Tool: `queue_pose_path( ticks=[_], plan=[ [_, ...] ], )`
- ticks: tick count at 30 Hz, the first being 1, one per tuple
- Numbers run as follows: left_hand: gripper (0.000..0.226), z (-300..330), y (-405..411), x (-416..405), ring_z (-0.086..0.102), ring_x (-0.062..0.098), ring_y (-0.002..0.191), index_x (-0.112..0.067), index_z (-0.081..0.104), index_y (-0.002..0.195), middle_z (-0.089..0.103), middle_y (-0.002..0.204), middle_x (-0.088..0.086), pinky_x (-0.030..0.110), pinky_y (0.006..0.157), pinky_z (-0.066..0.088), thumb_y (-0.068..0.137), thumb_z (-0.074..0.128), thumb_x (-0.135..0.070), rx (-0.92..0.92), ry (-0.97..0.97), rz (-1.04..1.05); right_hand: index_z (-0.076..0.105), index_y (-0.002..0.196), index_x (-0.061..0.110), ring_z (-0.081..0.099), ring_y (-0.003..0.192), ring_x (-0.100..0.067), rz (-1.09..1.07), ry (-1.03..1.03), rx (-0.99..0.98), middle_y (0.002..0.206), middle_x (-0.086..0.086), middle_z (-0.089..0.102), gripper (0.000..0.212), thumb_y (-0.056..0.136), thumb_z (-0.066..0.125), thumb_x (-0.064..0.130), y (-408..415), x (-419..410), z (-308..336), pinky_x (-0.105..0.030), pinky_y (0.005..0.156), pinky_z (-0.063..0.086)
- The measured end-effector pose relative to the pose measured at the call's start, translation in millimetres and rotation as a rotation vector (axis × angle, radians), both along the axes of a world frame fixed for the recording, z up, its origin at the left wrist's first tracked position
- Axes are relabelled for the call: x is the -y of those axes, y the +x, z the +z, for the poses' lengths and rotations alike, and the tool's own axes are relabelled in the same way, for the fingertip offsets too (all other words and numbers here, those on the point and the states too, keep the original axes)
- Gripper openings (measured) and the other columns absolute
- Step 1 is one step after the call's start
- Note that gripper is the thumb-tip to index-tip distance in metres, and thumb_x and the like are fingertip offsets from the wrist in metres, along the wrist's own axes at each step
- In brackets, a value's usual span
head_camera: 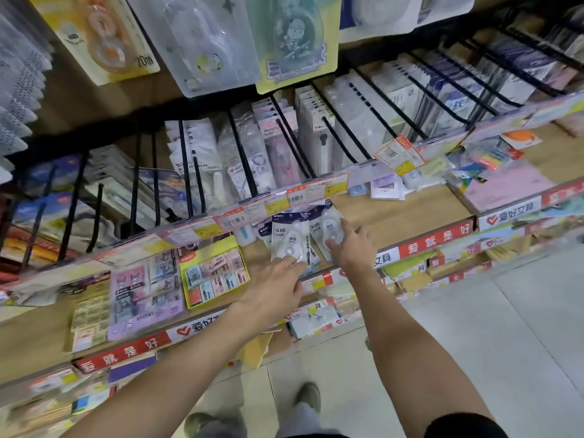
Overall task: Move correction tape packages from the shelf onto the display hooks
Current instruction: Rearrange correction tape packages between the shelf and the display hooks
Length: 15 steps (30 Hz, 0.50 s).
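Note:
Several white-and-blue correction tape packages lie in a loose pile on the wooden shelf. My left hand reaches the near end of the front package, fingers extended and touching it. My right hand rests with spread fingers on another package to the right. Black display hooks stick out above the shelf, most carrying hanging stationery packs. Whether either hand grips a package is unclear through the blur.
A yellow box of erasers and purple card packs lie left of the pile. Price-tag strips front the hook rail. Large blister packs hang overhead. Pink paper pads lie at the right. Grey floor below.

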<state>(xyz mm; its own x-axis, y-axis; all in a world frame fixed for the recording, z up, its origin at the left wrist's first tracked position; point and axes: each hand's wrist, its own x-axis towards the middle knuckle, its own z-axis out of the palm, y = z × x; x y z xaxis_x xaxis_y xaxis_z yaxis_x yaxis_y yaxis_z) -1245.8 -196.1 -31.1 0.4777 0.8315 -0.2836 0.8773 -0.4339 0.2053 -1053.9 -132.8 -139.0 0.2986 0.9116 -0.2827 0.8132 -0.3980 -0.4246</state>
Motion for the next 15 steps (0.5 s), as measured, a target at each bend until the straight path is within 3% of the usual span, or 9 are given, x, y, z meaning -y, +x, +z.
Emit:
queue_pose_path(
  ticks=[4,7,9,12,13,15],
  plan=[
    [0.041,-1,8,-1,0.054,0.026,0.116,-0.017,0.051,0.138,0.056,0.129,0.005,0.042,0.091,0.049,0.097,0.044,-0.022,0.023,-0.003,-0.032,0.034,0.155,0.018,0.052,0.127,-0.036,-0.011,0.026,-0.39,0.146,-0.02,0.045,0.074,0.092,0.07,0.033,16,0,-1,-0.04,0.102,0.043],
    [0.042,-4,17,-2,0.053,0.024,0.119,-0.019,0.05,0.14,0.055,0.13,0.003,0.041,0.093,0.049,0.098,0.046,-0.023,0.06,-0.045,-0.02,0.043,0.149,0.012,0.054,0.129,-0.031,-0.157,0.092,-0.68,0.143,-0.012,0.055,0.071,0.087,0.077,0.019,31,16,-2,-0.041,0.105,0.046],
    [0.04,-8,26,-3,0.051,0.024,0.122,-0.019,0.052,0.137,0.054,0.129,0.002,0.042,0.092,0.049,0.098,0.047,-0.025,0.079,-0.095,-0.012,0.047,0.147,0.013,0.06,0.121,-0.027,-0.285,0.166,-0.78,0.138,-0.01,0.059,0.068,0.086,0.077,0.017,41,33,2,-0.039,0.098,0.051],
    [0.038,-21,40,-4,0.046,0.026,0.127,-0.013,0.053,0.134,0.05,0.131,0.007,0.042,0.097,0.046,0.099,0.048,-0.024,0.08,-0.168,-0.002,0.047,0.147,0.015,0.066,0.101,-0.019,-0.46,0.313,-0.892,0.129,-0.002,0.061,0.066,0.088,0.076,0.016,53,60,17,-0.029,0.073,0.058],
    [0.038,-28,46,-5,0.043,0.027,0.129,-0.011,0.052,0.135,0.048,0.133,0.009,0.043,0.099,0.045,0.098,0.048,-0.022,0.064,-0.169,-0.012,0.048,0.146,0.016,0.066,0.102,-0.019,-0.508,0.347,-0.916,0.13,-0.001,0.06,0.065,0.088,0.076,0.016,56,68,22,-0.03,0.071,0.06],
    [0.045,-41,61,-7,0.038,0.029,0.132,-0.008,0.044,0.141,0.043,0.138,0.011,0.045,0.101,0.044,0.098,0.049,-0.021,0.012,-0.159,-0.037,0.051,0.144,0.02,0.064,0.115,-0.023,-0.579,0.396,-0.969,0.137,-0.004,0.059,0.065,0.085,0.079,0.019,63,86,30,-0.042,0.082,0.061]
  ],
)
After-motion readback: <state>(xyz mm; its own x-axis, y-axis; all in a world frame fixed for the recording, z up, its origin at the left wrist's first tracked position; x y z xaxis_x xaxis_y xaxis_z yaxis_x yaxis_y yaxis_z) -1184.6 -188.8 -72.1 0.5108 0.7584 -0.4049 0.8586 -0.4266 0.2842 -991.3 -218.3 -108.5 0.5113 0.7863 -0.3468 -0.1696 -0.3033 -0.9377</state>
